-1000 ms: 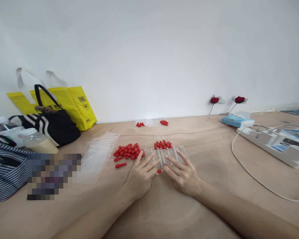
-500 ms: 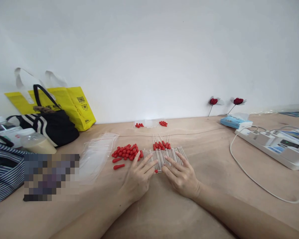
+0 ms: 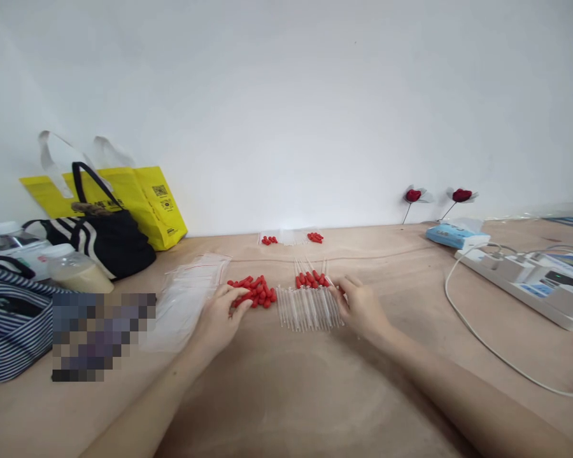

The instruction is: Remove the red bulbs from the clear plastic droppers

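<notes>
Red rubber dropper bulbs [image 3: 260,294] lie heaped left of centre. My left hand [image 3: 222,315] reaches over the left side of that heap, with thumb and fingers apart around some bulbs. A row of clear glass tubes [image 3: 308,308] lies side by side in front of me. At its right end, my right hand [image 3: 356,302] has thumb and fingertips closed on a glass tube [image 3: 329,280], mostly hidden by the hand. Behind the row, several droppers with red bulbs [image 3: 311,278] lie with their thin stems pointing away.
Clear zip bags [image 3: 191,292] lie left of the heap. Near the wall, another clear bag [image 3: 291,236] lies with small red bulbs. Farther left stand a yellow bag [image 3: 160,210], a black bag [image 3: 114,245] and a jar [image 3: 79,273]. A power strip [image 3: 530,280] with cables and tissues [image 3: 456,235] are right.
Both hands have lifted off the tube row. My left hand has moved left to the bulbs; my right has shifted to the row's right end and closed its fingers there.
</notes>
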`<state>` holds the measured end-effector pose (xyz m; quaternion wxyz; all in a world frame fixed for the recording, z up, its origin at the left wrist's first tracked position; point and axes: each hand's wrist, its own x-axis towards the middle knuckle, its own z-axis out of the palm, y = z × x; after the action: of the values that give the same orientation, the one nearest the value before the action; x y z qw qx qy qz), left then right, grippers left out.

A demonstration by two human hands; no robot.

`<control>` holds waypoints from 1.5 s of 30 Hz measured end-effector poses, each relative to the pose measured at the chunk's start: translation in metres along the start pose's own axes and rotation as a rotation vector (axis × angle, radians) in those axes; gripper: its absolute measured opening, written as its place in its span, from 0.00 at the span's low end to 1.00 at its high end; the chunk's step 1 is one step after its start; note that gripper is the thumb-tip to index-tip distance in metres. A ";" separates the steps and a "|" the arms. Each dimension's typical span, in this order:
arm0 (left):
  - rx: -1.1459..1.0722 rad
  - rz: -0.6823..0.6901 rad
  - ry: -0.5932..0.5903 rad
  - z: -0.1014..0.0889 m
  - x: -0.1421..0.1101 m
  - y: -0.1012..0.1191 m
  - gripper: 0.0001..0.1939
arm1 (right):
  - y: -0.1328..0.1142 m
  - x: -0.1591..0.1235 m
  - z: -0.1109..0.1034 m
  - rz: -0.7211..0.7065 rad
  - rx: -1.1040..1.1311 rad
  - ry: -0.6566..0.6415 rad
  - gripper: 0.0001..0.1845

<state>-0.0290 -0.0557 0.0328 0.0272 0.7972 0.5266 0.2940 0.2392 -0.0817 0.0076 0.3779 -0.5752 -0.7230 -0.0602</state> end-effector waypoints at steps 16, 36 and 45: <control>0.063 -0.026 -0.278 -0.010 0.003 -0.019 0.06 | -0.037 0.035 0.030 0.220 -0.260 -0.525 0.16; 0.101 -0.055 -0.290 -0.011 0.001 -0.019 0.06 | -0.030 0.033 0.032 0.178 -0.241 -0.483 0.13; 0.115 -0.037 -0.278 -0.011 0.001 -0.014 0.06 | 0.041 0.037 0.016 0.335 -0.025 -0.213 0.16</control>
<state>-0.0458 -0.0517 0.0375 0.0594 0.8207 0.5482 0.1495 0.2660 -0.0310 0.0045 0.2968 -0.6951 -0.6524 0.0556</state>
